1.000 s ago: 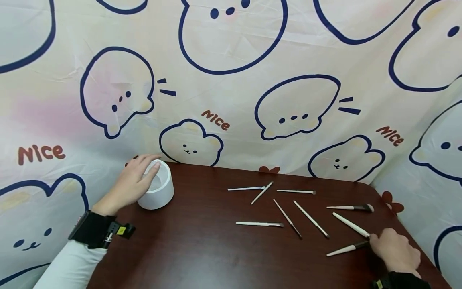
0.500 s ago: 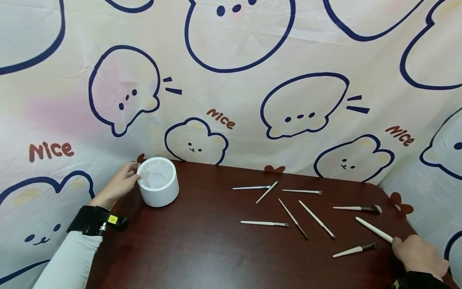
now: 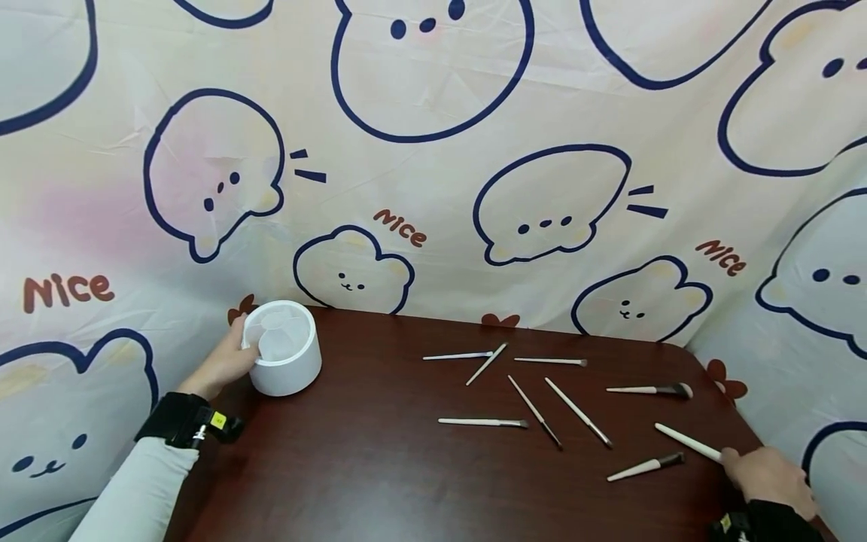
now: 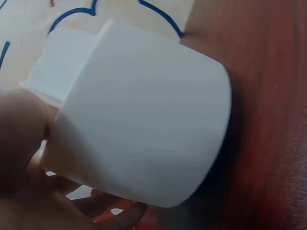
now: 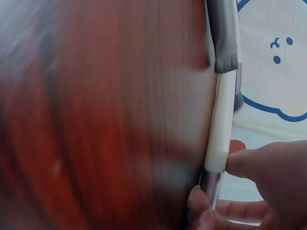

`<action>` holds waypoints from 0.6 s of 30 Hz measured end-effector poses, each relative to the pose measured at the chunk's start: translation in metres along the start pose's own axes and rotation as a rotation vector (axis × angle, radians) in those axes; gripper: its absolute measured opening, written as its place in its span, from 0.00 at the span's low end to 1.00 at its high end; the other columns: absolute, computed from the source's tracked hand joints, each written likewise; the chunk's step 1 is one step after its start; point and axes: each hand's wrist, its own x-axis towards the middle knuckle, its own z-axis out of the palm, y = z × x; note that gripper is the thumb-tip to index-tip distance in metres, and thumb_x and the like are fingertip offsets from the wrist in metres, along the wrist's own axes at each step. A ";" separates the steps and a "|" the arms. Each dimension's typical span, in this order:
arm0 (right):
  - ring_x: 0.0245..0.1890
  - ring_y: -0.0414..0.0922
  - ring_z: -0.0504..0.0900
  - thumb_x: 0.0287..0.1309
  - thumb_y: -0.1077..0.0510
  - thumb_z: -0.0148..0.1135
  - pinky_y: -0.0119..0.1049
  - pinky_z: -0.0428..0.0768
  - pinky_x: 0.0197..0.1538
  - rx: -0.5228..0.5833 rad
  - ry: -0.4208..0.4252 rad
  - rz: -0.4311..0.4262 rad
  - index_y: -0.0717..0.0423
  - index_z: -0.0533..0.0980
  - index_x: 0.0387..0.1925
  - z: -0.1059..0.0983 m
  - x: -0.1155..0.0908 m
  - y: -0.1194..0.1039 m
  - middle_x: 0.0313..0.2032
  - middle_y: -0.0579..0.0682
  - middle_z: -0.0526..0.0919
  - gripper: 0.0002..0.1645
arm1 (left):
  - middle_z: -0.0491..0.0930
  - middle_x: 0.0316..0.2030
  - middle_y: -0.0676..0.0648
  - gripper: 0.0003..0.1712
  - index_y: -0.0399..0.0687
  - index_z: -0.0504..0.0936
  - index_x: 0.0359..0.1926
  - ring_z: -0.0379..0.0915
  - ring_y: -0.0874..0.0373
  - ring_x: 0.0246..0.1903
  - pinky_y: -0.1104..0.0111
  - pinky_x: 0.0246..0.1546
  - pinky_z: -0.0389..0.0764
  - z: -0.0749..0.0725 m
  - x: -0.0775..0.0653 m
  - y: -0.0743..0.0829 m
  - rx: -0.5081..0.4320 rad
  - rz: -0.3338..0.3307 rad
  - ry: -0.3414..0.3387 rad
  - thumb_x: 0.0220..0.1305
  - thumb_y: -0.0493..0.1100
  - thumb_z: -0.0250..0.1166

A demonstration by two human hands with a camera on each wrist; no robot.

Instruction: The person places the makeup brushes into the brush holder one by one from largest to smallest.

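Observation:
My left hand (image 3: 226, 357) grips a white round brush holder (image 3: 287, 376) at its left side, thumb at the rim and fingers along the outer wall. Compartments show inside it from above. In the left wrist view the holder's smooth wall (image 4: 148, 110) fills the middle, with part of the fingers hidden behind it. At the table's right edge my right hand (image 3: 768, 478) pinches a makeup brush (image 3: 687, 442) by its ferrule, its white handle pointing away to the left. The right wrist view shows thumb and fingers round that brush (image 5: 221, 124); its bristles are hidden by the hand.
Several more makeup brushes lie scattered on the dark wooden table (image 3: 366, 474). A thick dark-bristled brush (image 3: 643, 467) lies left of my right hand, another (image 3: 650, 390) farther back. Two thin brushes cross near a printed cloth (image 3: 433, 181) hanging behind the table.
My left hand has gone from over the holder's top to its left side, uncovering the compartments. My right hand has taken hold of the brush and drawn it right and nearer.

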 end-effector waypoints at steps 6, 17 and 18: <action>0.25 0.54 0.73 0.60 0.43 0.46 0.46 0.71 0.30 0.099 0.059 -0.051 0.62 0.77 0.19 0.002 0.003 -0.004 0.20 0.58 0.74 0.30 | 0.42 0.66 0.27 0.39 0.34 0.37 0.69 0.39 0.34 0.63 0.35 0.57 0.47 0.006 -0.001 -0.002 0.012 0.014 0.040 0.66 0.36 0.49; 0.28 0.60 0.72 0.60 0.45 0.53 0.52 0.71 0.31 0.123 0.257 -0.072 0.73 0.72 0.39 0.002 0.012 -0.014 0.27 0.66 0.75 0.30 | 0.34 0.70 0.33 0.35 0.36 0.43 0.69 0.21 0.43 0.66 0.35 0.58 0.41 0.013 -0.004 0.001 0.022 0.025 0.070 0.66 0.37 0.49; 0.31 0.61 0.71 0.60 0.45 0.53 0.53 0.70 0.33 0.163 0.268 -0.069 0.73 0.70 0.43 0.003 0.013 -0.015 0.30 0.68 0.75 0.30 | 0.37 0.69 0.32 0.35 0.36 0.44 0.69 0.23 0.42 0.66 0.35 0.58 0.42 0.015 -0.004 0.001 0.027 0.026 0.074 0.66 0.37 0.49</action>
